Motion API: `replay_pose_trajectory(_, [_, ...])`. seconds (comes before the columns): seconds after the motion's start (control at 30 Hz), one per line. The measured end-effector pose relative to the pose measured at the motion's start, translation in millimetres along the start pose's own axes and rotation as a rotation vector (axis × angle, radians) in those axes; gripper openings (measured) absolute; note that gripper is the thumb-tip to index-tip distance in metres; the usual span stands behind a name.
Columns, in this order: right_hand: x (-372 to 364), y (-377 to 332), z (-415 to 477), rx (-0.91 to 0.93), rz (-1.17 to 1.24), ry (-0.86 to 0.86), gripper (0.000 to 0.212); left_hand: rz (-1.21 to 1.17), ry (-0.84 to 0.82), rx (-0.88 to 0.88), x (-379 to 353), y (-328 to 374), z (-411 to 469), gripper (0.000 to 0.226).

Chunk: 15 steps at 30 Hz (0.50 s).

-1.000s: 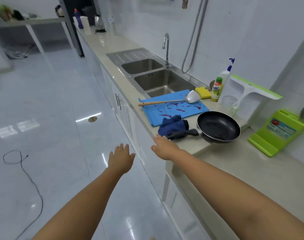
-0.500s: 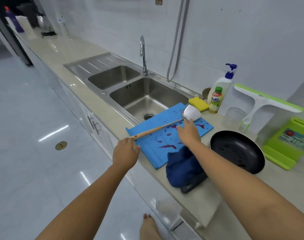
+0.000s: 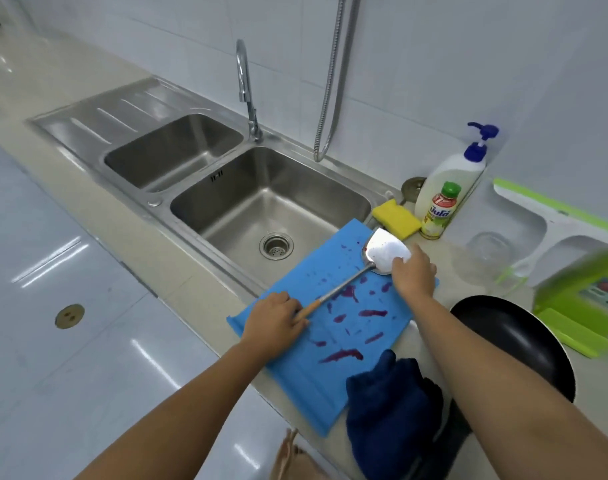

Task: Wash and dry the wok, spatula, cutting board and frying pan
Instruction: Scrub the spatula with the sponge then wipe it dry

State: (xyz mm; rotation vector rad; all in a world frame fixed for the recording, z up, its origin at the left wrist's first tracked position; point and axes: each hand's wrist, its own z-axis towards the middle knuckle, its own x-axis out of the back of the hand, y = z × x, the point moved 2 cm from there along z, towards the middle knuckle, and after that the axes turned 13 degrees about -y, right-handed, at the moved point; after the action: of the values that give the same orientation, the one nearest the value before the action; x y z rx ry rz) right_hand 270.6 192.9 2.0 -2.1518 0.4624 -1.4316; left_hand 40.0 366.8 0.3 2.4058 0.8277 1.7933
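1. My left hand [image 3: 278,320] curls closed round the wooden handle of the spatula [image 3: 384,249].
2. My right hand [image 3: 413,271] pinches its metal blade, fingers bent.
3. The spatula lies across the stained blue cutting board [image 3: 295,368], beside the sink [image 3: 278,188].

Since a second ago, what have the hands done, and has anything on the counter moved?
Both hands reached forward. The left hand now grips the wooden handle of the steel spatula; the right hand touches its blade. The spatula still lies on the stained blue cutting board; black frying pan and dark blue cloth unmoved.
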Motion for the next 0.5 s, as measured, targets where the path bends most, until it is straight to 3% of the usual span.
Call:
replay_pose_trajectory(0.2, [-16.5, -16.8, 0.7, -0.004, 0.094, 0.101, 0.044, -0.034, -0.073, -0.076, 51.6, -31.0, 28.7, 0.024])
replay_pose_trajectory(0.5, [-88.7, -116.4, 12.0, 0.034, 0.171, 0.009, 0.059, 0.065, -0.019, 0.008, 154.4, -144.2, 70.9, 0.016])
